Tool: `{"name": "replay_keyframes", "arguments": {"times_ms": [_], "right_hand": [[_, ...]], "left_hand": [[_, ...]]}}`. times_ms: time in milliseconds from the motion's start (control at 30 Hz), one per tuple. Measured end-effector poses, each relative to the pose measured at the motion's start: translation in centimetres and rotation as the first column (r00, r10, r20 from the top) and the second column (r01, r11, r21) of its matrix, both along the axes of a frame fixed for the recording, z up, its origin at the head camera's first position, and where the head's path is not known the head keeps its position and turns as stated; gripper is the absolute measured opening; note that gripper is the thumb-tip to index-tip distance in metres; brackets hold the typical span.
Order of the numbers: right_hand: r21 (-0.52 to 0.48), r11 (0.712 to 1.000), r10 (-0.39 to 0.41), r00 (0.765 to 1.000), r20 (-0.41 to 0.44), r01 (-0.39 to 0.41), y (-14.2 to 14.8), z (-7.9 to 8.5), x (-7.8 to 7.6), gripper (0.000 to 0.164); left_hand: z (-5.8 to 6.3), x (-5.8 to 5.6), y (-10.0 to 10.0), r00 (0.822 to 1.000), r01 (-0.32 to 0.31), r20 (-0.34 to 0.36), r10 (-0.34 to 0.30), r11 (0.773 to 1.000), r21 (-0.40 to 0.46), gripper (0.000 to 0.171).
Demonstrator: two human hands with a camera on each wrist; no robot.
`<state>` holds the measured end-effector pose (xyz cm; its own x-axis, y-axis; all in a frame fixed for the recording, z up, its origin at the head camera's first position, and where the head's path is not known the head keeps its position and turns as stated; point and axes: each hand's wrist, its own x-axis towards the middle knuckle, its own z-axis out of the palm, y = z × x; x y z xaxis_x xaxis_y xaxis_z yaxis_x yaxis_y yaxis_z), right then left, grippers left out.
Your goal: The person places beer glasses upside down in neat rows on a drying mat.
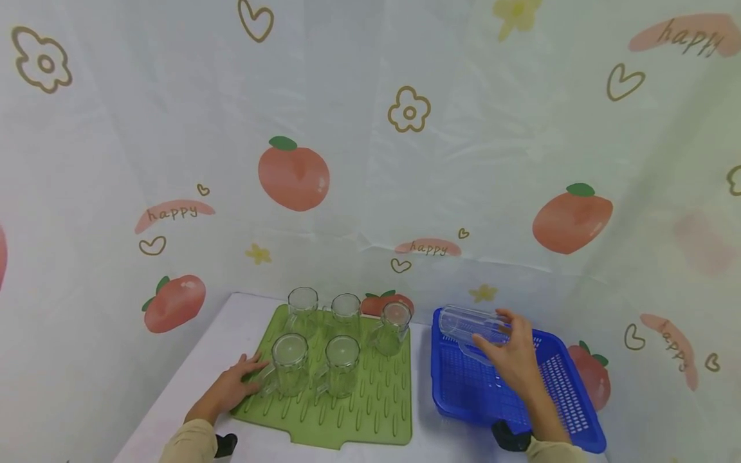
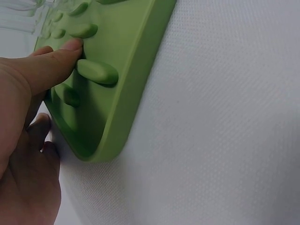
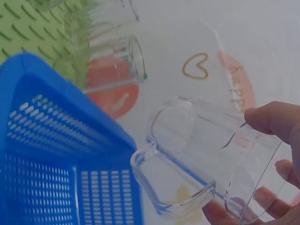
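My right hand (image 1: 515, 357) grips a clear glass mug (image 1: 471, 323) by one end, fingers and thumb around it. The mug is tilted on its side above the blue basket, and its handle (image 3: 171, 206) points away from the fingers. On the left, my left hand (image 1: 233, 384) rests at the edge of a green ridged drying mat (image 1: 370, 424), its thumb lying on the mat's top among the raised nubs. Several clear mugs stand bottom-up on the mat; a front-left mug (image 1: 291, 366) is nearest the left hand.
A blue perforated basket (image 1: 438, 392) stands on the white table (image 1: 220, 328) to the right of the mat. Behind runs a white curtain (image 1: 359, 128) printed with fruit, flowers and hearts. Two more mugs (image 1: 303, 315) stand along the mat's back edge.
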<state>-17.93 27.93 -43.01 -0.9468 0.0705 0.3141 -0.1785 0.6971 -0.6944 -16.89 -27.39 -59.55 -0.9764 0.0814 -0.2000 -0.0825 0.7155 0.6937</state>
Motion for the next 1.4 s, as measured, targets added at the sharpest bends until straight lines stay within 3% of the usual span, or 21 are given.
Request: {"name": "replay_keyframes", "arguments": {"times_ms": [467, 800, 1400], "right_hand": [[-0.121, 0.989, 0.093, 0.995, 0.032, -0.088, -2.6, 0.1, 0.9, 0.075], [-0.275, 0.949, 0.181, 0.980, 0.079, -0.153, -5.0, 0.4, 1.3, 0.073], [-0.429, 0.884, 0.262, 0.956, 0.131, -0.184, -8.4, -1.7, 1.6, 0.069]], "left_hand": [[-0.4, -0.3, 0.6, 1.000, 0.008, 0.005, -0.008, 1.000, 0.011, 0.054], [-0.1, -0.2, 0.9, 1.000, 0.017, 0.013, -0.017, 1.000, 0.018, 0.053], [-0.3, -0.1, -0.1, 1.000, 0.011, 0.004, -0.011, 1.000, 0.005, 0.055]]}}
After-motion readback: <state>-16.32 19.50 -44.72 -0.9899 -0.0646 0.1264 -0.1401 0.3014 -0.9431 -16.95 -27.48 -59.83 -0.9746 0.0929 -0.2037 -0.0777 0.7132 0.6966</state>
